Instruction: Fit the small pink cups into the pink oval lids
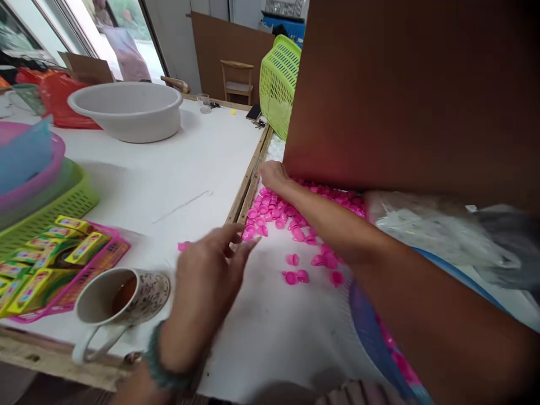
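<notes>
Many small bright pink plastic cups (276, 214), some with a ring-like handle, lie in a loose pile on the white table. My left hand (211, 270), wearing a green bead bracelet (158, 354), hovers at the wooden edge strip near the closest cups. Its thumb and fingers are apart, with nothing visible between them. My right hand (273, 173) reaches across to the far left end of the pile, bent downward beside the strip. Its fingers are mostly hidden, and what they touch does not show. A few cups (295, 275) lie scattered nearer me.
A patterned mug (147, 295) of brown drink stands left, by a pink basket (113, 250) of yellow boxes. A grey basin (126, 109) sits farther back. A brown board (400, 101) rises on the right; a blue basket (367, 320) is below my right arm.
</notes>
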`<action>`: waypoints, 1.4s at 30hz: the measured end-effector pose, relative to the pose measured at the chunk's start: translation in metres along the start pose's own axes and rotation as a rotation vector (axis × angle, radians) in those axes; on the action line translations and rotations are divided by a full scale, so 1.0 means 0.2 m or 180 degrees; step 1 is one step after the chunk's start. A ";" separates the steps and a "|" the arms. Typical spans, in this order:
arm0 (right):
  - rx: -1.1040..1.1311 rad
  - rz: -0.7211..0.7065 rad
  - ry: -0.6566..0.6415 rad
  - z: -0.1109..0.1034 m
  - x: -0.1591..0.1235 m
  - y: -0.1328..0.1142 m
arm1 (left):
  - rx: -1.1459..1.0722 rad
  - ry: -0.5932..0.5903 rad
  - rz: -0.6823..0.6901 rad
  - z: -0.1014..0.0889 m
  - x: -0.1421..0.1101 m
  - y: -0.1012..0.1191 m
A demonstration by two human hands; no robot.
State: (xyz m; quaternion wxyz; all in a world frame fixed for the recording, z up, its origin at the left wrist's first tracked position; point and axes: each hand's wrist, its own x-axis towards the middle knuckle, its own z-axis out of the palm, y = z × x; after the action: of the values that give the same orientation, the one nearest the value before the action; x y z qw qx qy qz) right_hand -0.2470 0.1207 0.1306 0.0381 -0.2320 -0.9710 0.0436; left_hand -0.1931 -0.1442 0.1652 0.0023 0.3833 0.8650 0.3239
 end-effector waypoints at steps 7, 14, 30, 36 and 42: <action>0.1902 -0.0422 -0.1824 0.04 -0.76 -0.22 | -0.0862 -0.0511 -0.0351 0.41 -0.31 -0.19; 0.0356 -0.0430 -0.0890 0.22 -1.08 -0.21 | -0.0402 -0.0597 -0.0147 0.52 -0.51 -0.31; 0.0176 -0.0988 -0.0274 0.34 -1.28 -0.37 | -0.0503 -0.0468 -0.0125 0.54 -0.59 -0.35; 0.0011 -0.1087 -0.0336 0.43 -1.32 -0.40 | -0.0448 -0.0496 -0.0289 0.55 -0.58 -0.35; -0.0022 -0.1124 -0.0251 0.43 -1.33 -0.41 | -0.0950 -0.0480 -0.0363 0.56 -0.58 -0.38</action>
State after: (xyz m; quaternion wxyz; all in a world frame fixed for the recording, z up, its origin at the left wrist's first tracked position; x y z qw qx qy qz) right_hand -0.0552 -0.0794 0.0384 0.0062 -0.0560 -0.9975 0.0419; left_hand -0.1330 -0.1967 0.0061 0.1423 0.3523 0.8250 0.4184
